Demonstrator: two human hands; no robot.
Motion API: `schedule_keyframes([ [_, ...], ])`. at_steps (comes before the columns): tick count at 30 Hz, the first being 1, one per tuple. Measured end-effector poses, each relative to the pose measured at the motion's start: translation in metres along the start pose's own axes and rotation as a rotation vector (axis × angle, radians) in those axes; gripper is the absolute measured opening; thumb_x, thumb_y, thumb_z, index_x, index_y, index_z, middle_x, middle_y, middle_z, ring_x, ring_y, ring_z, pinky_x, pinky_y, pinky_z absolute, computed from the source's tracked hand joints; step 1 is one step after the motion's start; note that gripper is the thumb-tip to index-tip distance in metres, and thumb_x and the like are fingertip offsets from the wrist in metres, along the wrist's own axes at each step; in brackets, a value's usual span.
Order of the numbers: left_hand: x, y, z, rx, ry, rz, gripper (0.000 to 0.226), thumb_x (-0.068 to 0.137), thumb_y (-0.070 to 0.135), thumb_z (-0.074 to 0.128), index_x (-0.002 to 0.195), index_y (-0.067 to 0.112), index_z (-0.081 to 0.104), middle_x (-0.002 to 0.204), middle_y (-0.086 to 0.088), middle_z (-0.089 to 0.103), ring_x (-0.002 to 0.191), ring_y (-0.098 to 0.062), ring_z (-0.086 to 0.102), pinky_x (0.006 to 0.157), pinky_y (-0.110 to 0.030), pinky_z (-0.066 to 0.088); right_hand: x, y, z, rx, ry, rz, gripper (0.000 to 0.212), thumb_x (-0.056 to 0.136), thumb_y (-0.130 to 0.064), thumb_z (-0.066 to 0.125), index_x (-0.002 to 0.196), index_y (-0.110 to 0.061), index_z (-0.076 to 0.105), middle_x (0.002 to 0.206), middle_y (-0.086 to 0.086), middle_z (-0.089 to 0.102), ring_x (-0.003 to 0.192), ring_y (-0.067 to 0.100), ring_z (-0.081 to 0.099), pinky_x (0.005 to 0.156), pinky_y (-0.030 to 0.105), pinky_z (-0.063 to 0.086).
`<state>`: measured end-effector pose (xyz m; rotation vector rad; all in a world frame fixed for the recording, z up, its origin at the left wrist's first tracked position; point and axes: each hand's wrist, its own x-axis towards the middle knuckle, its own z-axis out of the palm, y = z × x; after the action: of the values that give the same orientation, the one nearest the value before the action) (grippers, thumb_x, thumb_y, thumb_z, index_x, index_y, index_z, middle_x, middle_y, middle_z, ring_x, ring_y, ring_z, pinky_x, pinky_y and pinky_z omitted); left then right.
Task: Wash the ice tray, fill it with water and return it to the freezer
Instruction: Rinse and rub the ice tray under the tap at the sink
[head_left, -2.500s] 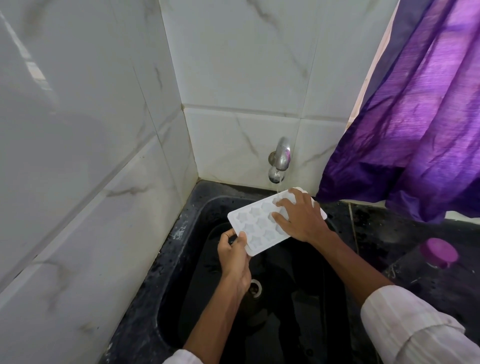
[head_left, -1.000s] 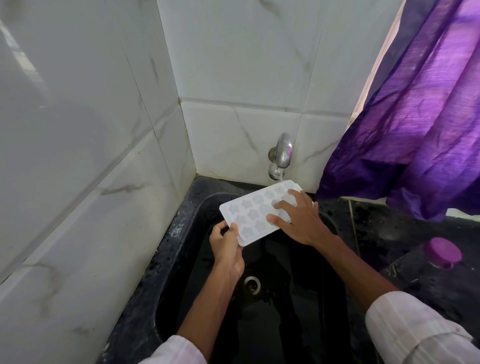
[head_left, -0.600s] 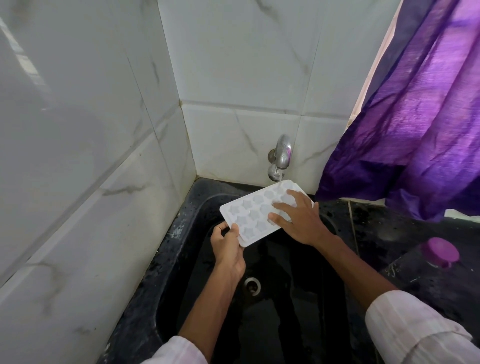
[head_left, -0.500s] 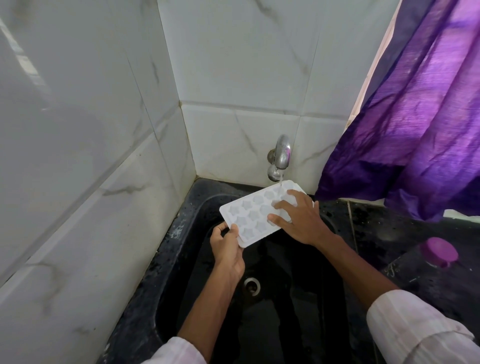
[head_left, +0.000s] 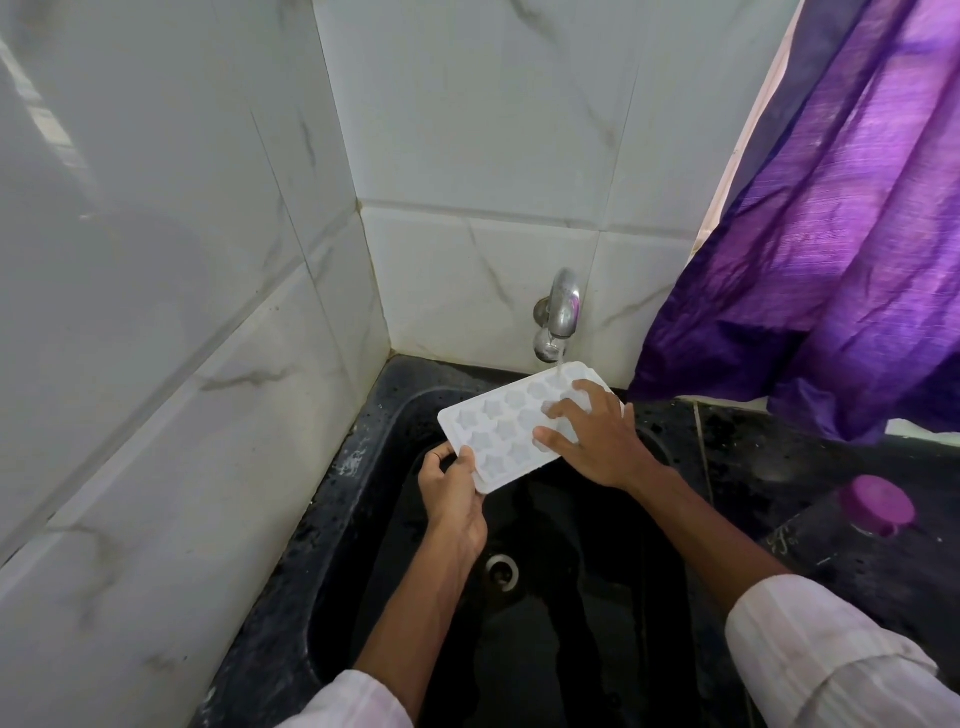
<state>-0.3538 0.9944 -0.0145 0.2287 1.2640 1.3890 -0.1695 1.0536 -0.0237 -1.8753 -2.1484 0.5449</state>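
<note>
The ice tray (head_left: 498, 431) is in the air over the black sink (head_left: 358, 519), held between the two hands, with its star-shaped cells facing up. The left hand (head_left: 452, 493) pinches the near corner of the tray, thumb on top and fingers under it. The right hand (head_left: 597, 441) lies on the upper face at the far end, with its fingers spread over the cells and not curled around anything. Just beyond the right hand is the tap (head_left: 563, 306), and a thin stream of water (head_left: 560, 361) falls from it on the far edge of the tray.

I judge that this is the washing step: the fingers rub the cells under the water. The filling and the freezer are not yet done. The next move probably asks to pass the fingers over the other cells, tip out the dirty water, then hold the tray level under the stream. To the right of the right hand, on the bench (head_left: 753, 457), a bottle (head_left: 878, 506) with a purple cap stands.
</note>
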Motion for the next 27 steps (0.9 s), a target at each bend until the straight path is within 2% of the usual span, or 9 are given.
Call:
schedule_keyframes([
  [3, 0.004, 0.000, 0.000, 0.010, 0.002, 0.001, 0.022, 0.102, 0.003, 0.050, 0.124, 0.005, 0.054, 0.097, -0.007, 0.068, 0.085, -0.019, 0.070, 0.072, -0.035, 0.060, 0.003, 0.002, 0.001, 0.043, 0.004, -0.002, 0.050, 0.089, -0.065, 0.051, 0.129, -0.034, 0.048, 0.158, 0.000, 0.017, 0.148, 0.026, 0.012, 0.117, 0.059, 0.002],
  [9, 0.013, 0.002, 0.000, 0.011, 0.021, -0.002, 0.022, 0.103, 0.004, 0.049, 0.125, 0.004, 0.053, 0.098, -0.009, 0.068, 0.086, -0.021, 0.069, 0.076, -0.039, 0.059, 0.002, 0.012, 0.004, 0.123, 0.074, -0.090, 0.056, 0.081, -0.065, 0.064, 0.119, -0.027, 0.048, 0.143, -0.003, 0.036, 0.136, 0.022, 0.031, 0.114, 0.050, 0.023],
  [12, 0.017, 0.006, 0.000, -0.007, 0.038, -0.003, 0.019, 0.103, 0.004, 0.049, 0.121, 0.005, 0.054, 0.095, -0.007, 0.068, 0.083, -0.019, 0.069, 0.068, -0.035, 0.059, 0.001, 0.018, 0.006, 0.109, 0.068, -0.130, 0.053, 0.079, -0.064, 0.067, 0.116, -0.028, 0.053, 0.150, 0.003, 0.031, 0.141, 0.024, 0.023, 0.116, 0.053, 0.019],
  [16, 0.021, 0.008, 0.003, -0.021, 0.043, -0.022, 0.017, 0.103, 0.004, 0.050, 0.119, 0.006, 0.054, 0.096, -0.008, 0.067, 0.084, -0.019, 0.068, 0.070, -0.037, 0.059, 0.002, 0.019, 0.009, 0.037, 0.033, -0.150, 0.064, 0.077, -0.070, 0.063, 0.127, -0.032, 0.054, 0.156, 0.003, 0.021, 0.145, 0.025, 0.014, 0.119, 0.054, 0.011],
  [18, 0.022, 0.008, 0.004, -0.033, 0.044, -0.030, 0.017, 0.102, 0.004, 0.050, 0.119, 0.006, 0.054, 0.101, -0.010, 0.067, 0.087, -0.020, 0.068, 0.077, -0.041, 0.059, 0.002, 0.017, 0.010, 0.011, 0.025, -0.145, 0.076, 0.073, -0.082, 0.049, 0.131, -0.034, 0.052, 0.157, 0.003, 0.019, 0.146, 0.026, 0.012, 0.119, 0.057, 0.009],
  [20, 0.023, 0.009, 0.005, -0.044, 0.047, -0.031, 0.017, 0.102, 0.003, 0.050, 0.119, 0.006, 0.054, 0.103, -0.011, 0.067, 0.088, -0.020, 0.068, 0.078, -0.042, 0.059, 0.003, 0.016, 0.011, -0.005, 0.031, -0.144, 0.081, 0.071, -0.084, 0.034, 0.133, -0.035, 0.052, 0.158, 0.005, 0.018, 0.146, 0.028, 0.013, 0.118, 0.059, 0.011],
  [21, 0.024, 0.010, 0.005, -0.052, 0.048, -0.029, 0.018, 0.102, 0.003, 0.050, 0.120, 0.006, 0.053, 0.101, -0.010, 0.067, 0.087, -0.020, 0.068, 0.075, -0.040, 0.059, 0.004, 0.015, 0.011, -0.004, 0.031, -0.142, 0.079, 0.073, -0.083, 0.033, 0.133, -0.036, 0.052, 0.158, 0.005, 0.019, 0.146, 0.029, 0.014, 0.118, 0.060, 0.012],
  [25, 0.027, 0.013, 0.002, -0.065, 0.048, -0.033, 0.018, 0.102, 0.002, 0.049, 0.120, 0.004, 0.053, 0.097, -0.009, 0.066, 0.087, -0.021, 0.068, 0.071, -0.038, 0.058, 0.007, 0.016, 0.011, -0.021, 0.043, -0.154, 0.055, 0.086, -0.066, 0.054, 0.130, -0.033, 0.056, 0.156, 0.007, 0.024, 0.146, 0.030, 0.018, 0.117, 0.062, 0.014],
  [27, 0.027, 0.012, 0.002, -0.064, 0.046, -0.039, 0.018, 0.102, 0.002, 0.049, 0.119, 0.004, 0.053, 0.097, -0.009, 0.067, 0.086, -0.021, 0.068, 0.072, -0.038, 0.058, 0.008, 0.015, 0.010, -0.033, 0.048, -0.154, 0.064, 0.082, -0.073, 0.044, 0.127, -0.029, 0.057, 0.155, 0.007, 0.027, 0.145, 0.029, 0.021, 0.117, 0.062, 0.015],
])
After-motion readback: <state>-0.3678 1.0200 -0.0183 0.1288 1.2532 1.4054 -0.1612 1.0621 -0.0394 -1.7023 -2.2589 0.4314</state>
